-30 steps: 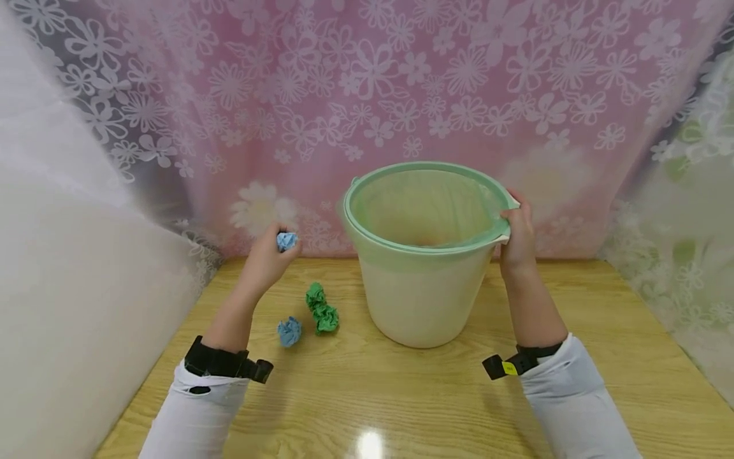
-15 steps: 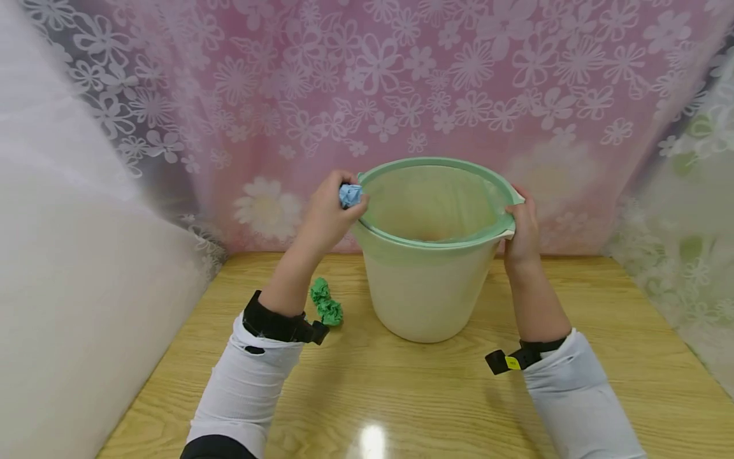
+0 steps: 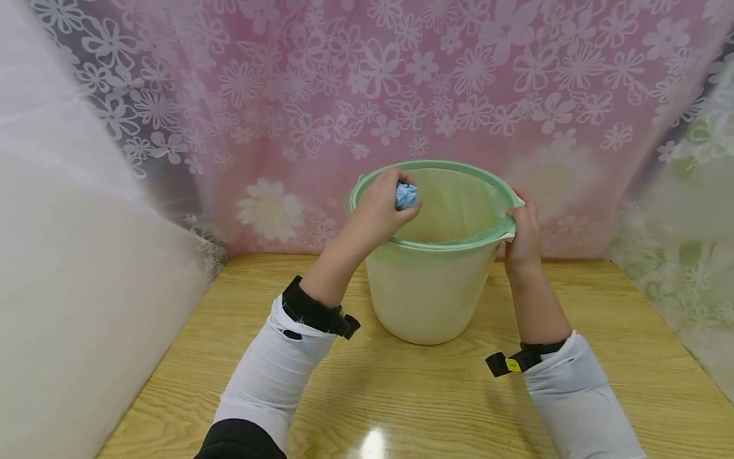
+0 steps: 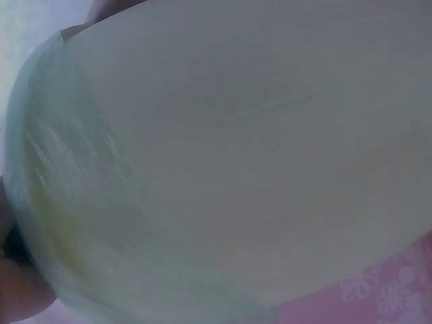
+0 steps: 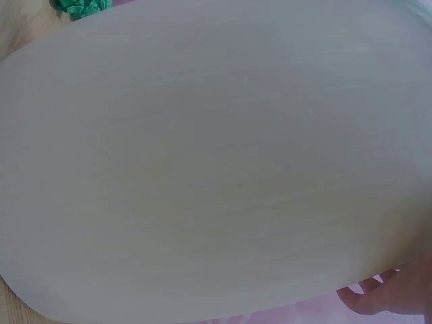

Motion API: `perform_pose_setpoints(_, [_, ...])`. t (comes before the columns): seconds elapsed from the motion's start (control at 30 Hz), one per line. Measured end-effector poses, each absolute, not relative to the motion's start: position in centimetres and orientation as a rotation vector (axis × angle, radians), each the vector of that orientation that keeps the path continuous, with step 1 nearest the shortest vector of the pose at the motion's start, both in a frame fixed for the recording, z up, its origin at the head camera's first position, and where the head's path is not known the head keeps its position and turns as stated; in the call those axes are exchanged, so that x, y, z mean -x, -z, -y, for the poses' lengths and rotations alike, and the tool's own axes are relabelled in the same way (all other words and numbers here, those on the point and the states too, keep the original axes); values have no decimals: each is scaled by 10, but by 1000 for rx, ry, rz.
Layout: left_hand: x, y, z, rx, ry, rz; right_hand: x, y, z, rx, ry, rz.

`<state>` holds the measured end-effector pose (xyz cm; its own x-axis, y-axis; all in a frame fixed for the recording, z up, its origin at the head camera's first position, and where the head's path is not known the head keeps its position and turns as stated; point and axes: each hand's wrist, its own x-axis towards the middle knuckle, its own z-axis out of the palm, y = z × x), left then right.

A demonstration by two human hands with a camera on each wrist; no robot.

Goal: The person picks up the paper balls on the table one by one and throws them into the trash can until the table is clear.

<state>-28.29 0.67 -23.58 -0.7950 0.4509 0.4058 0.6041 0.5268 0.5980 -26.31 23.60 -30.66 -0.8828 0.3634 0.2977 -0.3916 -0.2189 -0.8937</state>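
My left hand point(image 3: 381, 205) holds a crumpled blue paper ball point(image 3: 406, 196) over the left part of the mouth of a bucket point(image 3: 427, 296). The bucket is cream with a green rim, lined with a thin clear bag point(image 3: 459, 201), and stands upright on the table. At the bucket's right side, my right hand point(image 3: 522, 236) grips the rim by its lip, thumb over the top. In the left wrist view the bucket wall point(image 4: 270, 155) fills most of the picture. The right wrist view shows the same wall point(image 5: 202, 155) with right-hand fingers point(image 5: 385, 293) at its edge.
A crumpled green paper ball point(image 5: 81, 7) lies on the wooden table point(image 3: 424, 395) beyond the bucket in the right wrist view; the left arm hides that spot in the head view. A pink flowered curtain point(image 3: 321, 83) hangs behind, with pale sheets at both sides.
My left hand has carried the blue paper ball rightward from above the table's left side to over the bucket. The arm now covers the green and blue balls on the table. My right hand keeps its grip.
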Motion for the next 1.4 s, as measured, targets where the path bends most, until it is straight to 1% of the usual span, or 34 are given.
perform_pose_setpoints(0.13, [286, 237, -11, 937, 1059, 2563, 263, 307, -237, -39, -2123, 1580])
perform_pose_setpoints(0.23, [286, 237, -13, 952, 921, 2597, 263, 308, -237, -38, -2113, 1595])
perform_pose_setpoints(0.37, [285, 237, -14, 926, 790, 2685, 262, 308, -238, -38, -2107, 1613])
perform_pose_setpoints(0.73, [281, 239, -7, 944, 696, 2694, 261, 309, -239, -45, -2116, 1587])
perform_pose_setpoints(1.07, [271, 250, 34, 830, 888, 2660, 262, 309, -239, -43, -2116, 1593])
perform_pose_setpoints(1.4, [268, 281, 91, 667, 1031, 2678, 265, 308, -238, -59, -2099, 1598])
